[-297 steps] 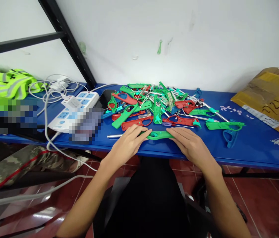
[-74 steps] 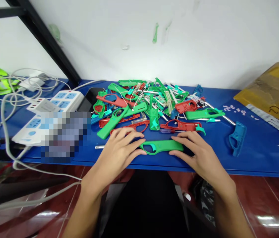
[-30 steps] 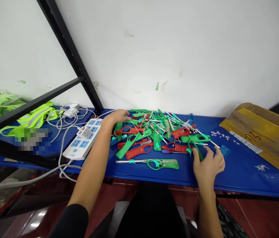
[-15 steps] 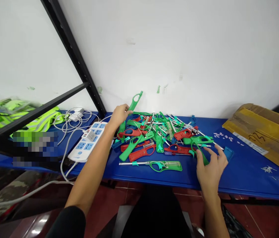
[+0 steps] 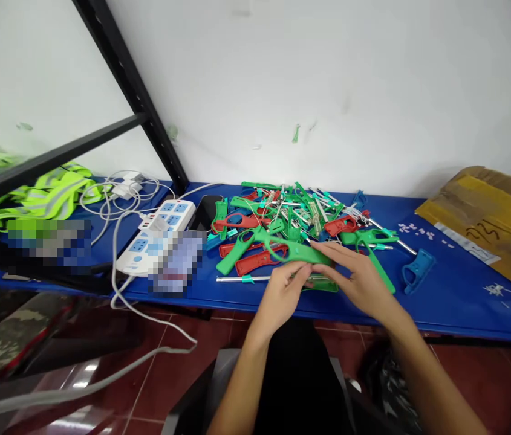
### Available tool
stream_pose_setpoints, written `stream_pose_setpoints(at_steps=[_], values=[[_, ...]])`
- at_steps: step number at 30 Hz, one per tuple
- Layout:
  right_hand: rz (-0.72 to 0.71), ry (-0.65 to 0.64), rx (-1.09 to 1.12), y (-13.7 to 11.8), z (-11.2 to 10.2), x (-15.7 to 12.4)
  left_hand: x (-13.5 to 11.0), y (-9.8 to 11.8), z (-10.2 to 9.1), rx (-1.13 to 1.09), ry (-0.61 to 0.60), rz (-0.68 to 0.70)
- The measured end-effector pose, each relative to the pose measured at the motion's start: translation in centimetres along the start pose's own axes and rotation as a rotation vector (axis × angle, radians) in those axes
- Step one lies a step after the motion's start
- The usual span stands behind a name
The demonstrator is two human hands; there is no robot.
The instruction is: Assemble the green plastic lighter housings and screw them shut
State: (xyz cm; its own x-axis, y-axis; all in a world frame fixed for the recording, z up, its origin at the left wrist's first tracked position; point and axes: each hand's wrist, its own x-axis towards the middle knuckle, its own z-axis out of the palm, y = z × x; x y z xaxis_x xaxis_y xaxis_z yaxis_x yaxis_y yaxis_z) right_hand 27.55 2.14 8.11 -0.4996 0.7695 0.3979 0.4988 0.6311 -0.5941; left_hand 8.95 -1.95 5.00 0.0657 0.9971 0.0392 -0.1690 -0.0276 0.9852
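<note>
L hand (image 5: pixel 282 293) & R hand (image 5: pixel 357 281) both pinch the green plastic handle shell (image 5: pixel 298 252), fingers closed on its near end. It's held just above the blue bench (image 5: pixel 464 302), mid front edge. Under it, along that edge, lies a green lighter body w/ metal rod (image 5: pixel 237 279). Behind: pile of green, red & blue plastic shells (image 5: pixel 282 211). White power strip (image 5: pixel 159 232) toward L end, cardboard box (image 5: pixel 486 211) at R end.

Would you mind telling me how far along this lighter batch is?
No finished stack shows. In hand: the left hand and right hand hold a green shell over a green half with its metal tube at the front edge of the table. Left: the pile of loose green and red shells behind.
</note>
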Motion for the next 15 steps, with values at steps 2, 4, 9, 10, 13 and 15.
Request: stream_pose_setpoints(at_steps=[2, 4, 9, 10, 13, 15], values=[[-0.056, -0.089, -0.019, 0.7, -1.1, -1.1, -1.0, 0.2, -1.3, 0.127, -0.093, 0.033], [-0.100, -0.088, -0.059, 1.2, -1.9, -2.2, -1.8, 0.8, -3.5, 0.284, -0.203, 0.128], [-0.042, 0.058, -0.161, 2.3, -2.2, -3.7, -3.1, 1.2, -9.2, 0.528, -0.114, 0.290], [-0.037, 0.054, -0.157, 2.6, -1.9, -3.8, -3.2, 0.9, -9.9, 0.622, -0.049, 0.344], [-0.050, 0.038, -0.131, 3.6, -1.0, -4.1, -3.2, 0.0, -10.5, 0.883, 0.074, 0.511], [-0.066, 0.017, -0.115, 4.1, -0.5, -4.5, -3.0, -0.5, -10.2, 1.005, 0.070, 0.562]])
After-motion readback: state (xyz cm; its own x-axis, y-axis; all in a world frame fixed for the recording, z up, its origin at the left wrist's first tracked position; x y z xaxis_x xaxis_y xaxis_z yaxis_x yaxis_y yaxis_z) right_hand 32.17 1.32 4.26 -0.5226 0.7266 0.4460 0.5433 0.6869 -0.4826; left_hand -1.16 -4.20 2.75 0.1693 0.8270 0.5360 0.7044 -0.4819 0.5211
